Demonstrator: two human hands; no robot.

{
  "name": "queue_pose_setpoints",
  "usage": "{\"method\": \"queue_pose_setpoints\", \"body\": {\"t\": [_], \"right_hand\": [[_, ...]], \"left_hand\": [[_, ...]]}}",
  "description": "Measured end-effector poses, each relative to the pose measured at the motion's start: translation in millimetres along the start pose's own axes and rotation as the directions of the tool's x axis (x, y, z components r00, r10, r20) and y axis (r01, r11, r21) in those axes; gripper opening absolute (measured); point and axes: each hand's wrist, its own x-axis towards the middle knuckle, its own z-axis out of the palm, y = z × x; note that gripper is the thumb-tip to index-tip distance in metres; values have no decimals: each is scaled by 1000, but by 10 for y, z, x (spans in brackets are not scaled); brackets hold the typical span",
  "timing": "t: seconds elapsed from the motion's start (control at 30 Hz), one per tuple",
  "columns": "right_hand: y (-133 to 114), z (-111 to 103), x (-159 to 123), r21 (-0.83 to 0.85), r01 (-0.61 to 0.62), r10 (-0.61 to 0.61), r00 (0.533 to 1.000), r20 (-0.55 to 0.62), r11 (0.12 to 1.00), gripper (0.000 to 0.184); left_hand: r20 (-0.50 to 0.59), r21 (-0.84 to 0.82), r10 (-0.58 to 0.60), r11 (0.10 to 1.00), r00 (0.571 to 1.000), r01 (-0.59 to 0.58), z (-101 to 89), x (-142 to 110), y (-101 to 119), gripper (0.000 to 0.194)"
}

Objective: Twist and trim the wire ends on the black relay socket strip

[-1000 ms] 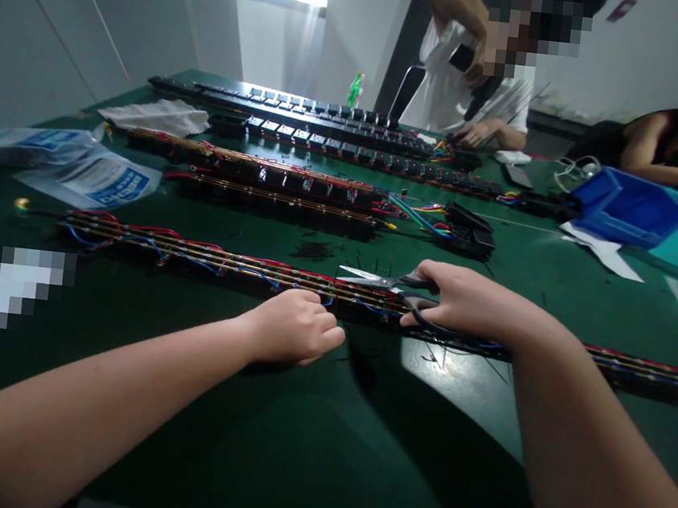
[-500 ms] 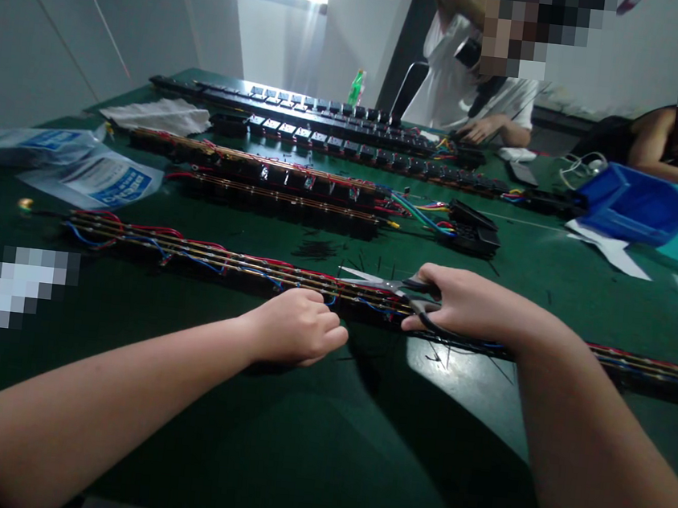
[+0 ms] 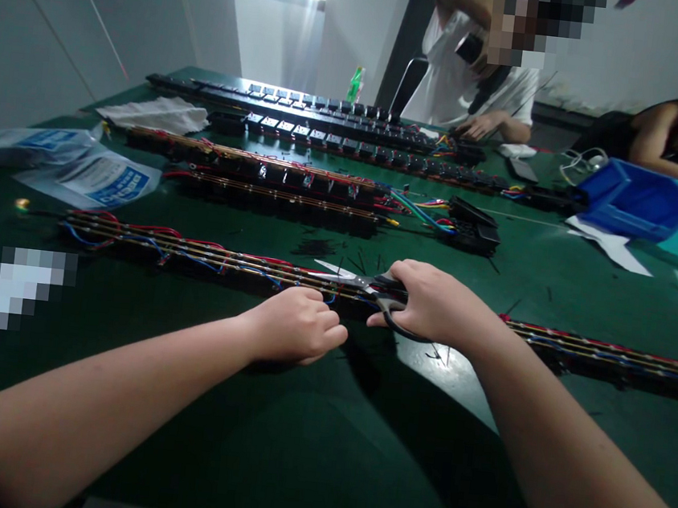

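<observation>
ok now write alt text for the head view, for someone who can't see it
A person's right hand holds open scissors over a long wired strip on a green table, the left hand curled at the strip's near edge. Behind are more strips, plastic bags and a blue bin, with two co-workers beyond.

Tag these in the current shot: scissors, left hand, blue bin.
Scissors (image 3: 370, 284): head view, on the metal near the pivot, between blades and dark handles.
Left hand (image 3: 300, 327): head view, on the back of the curled hand.
Blue bin (image 3: 624, 220): head view, on its wall.
</observation>
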Motion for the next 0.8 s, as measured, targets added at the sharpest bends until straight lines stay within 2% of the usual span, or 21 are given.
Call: {"method": "queue_pose_setpoints", "body": {"t": [0.4, 0.5, 0.57, 0.6, 0.67, 0.73, 0.8], "right_hand": [[-10, 53, 38, -66, -23, 20, 999, -45, 998, 54], [53, -40, 22, -62, -81, 74, 992, -102, 995, 47], [131, -159, -20, 7, -118, 118, 987, -112, 993, 49], [174, -227, -50, 59, -127, 130, 989, -69, 990, 52], [252, -358, -122, 180, -171, 152, 982, 113, 969, 55], [304, -455, -192, 263, -216, 130, 942, 309, 940, 57], [327, -502, -243, 331, -223, 47, 884, 465, 917, 60]], "left_hand": [[-12, -2, 3, 1000, 1000, -3, -4, 4, -3, 14], [-16, -1, 0, 1000, 1000, 0, -2, 7, -1, 15], [-23, 1, 2, 1000, 1000, -2, 1, 8, 0, 14], [-26, 3, 2, 1000, 1000, -2, 1, 9, 1, 14], [-31, 5, 5, 1000, 999, -5, -3, 12, 3, 13], [-53, 9, 11, 1000, 999, -10, -19, 13, 5, 15], [-107, 22, 18, 1000, 994, -16, -43, 7, 9, 17]]}}
